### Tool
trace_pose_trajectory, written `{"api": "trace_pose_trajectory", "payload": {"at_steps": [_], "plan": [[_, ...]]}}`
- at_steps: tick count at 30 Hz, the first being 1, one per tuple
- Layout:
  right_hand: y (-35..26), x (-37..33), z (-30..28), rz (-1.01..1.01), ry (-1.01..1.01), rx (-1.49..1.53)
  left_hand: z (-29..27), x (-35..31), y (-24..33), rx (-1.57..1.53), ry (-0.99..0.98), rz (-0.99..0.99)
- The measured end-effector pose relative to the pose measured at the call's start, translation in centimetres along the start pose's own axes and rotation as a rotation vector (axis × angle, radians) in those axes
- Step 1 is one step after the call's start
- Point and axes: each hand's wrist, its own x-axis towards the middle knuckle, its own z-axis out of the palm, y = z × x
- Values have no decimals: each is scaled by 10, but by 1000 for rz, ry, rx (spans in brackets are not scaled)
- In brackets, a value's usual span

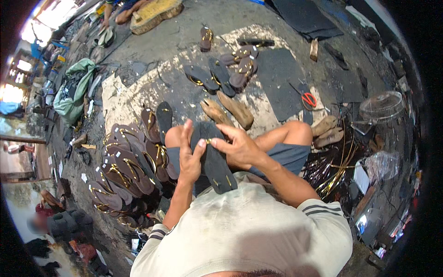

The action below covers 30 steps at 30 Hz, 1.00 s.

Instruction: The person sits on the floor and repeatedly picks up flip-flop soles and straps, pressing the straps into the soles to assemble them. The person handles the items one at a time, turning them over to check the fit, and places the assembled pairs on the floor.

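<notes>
A dark sandal sole [216, 168] is held in front of my chest, tilted, with its lower end near my shirt. Small gold strap pieces stick out near that end, and another gold piece [208, 141] shows near its upper part. My left hand [188, 159] grips the left edge, thumb on the gold piece and fingers stretched upward. From the right, my right hand [237, 145] clasps the sole, its thumb pressing beside the same gold piece; the fingers behind are partly hidden. Two wooden shoe lasts [234, 111] lie just beyond my hands.
To my left is a pile of brown sandals with gold straps [127, 171]. More sandals [217, 76] lie ahead, beside a dark flat sheet [279, 83] and red-handled scissors [308, 100]. Strap strips [339, 171] heap at right. Another person's hand [106, 23] appears far left.
</notes>
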Motion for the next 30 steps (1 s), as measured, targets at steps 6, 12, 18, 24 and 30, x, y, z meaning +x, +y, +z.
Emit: {"api": "trace_pose_trajectory", "payload": {"at_steps": [6, 12, 18, 24, 30], "plan": [[13, 30, -11, 23, 181, -169, 27, -10, 11, 785, -275, -60], [119, 98, -126, -34, 609, -252, -31, -6, 10, -102, -157, -347], [236, 85, -137, 567, 737, -948, -77, -19, 9, -142, 113, -379], [247, 85, -114, 233, 670, -849, -59, -20, 7, -226, 140, -323], [203, 98, -96, -100, 769, -1199, -72, -18, -1, -111, 196, -204]]}}
